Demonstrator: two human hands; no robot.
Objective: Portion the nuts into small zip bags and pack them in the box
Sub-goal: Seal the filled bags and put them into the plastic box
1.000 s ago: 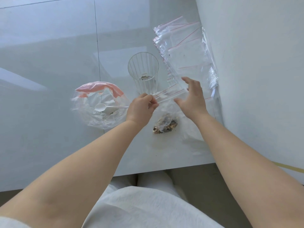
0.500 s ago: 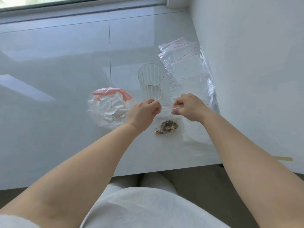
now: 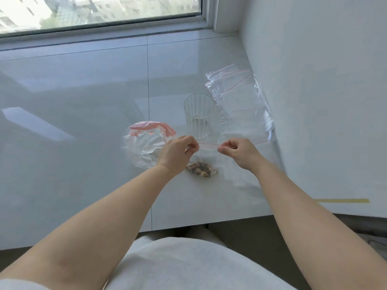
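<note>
A small clear zip bag point(image 3: 208, 152) with a red seal line hangs between my hands just above the white sill. My left hand point(image 3: 178, 153) pinches the left end of its top edge. My right hand point(image 3: 237, 152) pinches the right end. A small heap of mixed nuts point(image 3: 201, 169) sits in the bottom of the bag, resting on the sill. A stack of several empty zip bags point(image 3: 240, 101) lies to the right against the wall. No box is in view.
A ribbed clear glass point(image 3: 198, 115) stands just behind the bag. To the left lies a crumpled clear bag with a pink edge point(image 3: 146, 141) holding a white spoon point(image 3: 149, 149). A white wall point(image 3: 324, 101) rises on the right; a window runs along the back.
My right hand came off the bag stack and took hold of the bag's top edge. Both hands now pull the seal line taut. The camera tilted up, bringing the window into view.
</note>
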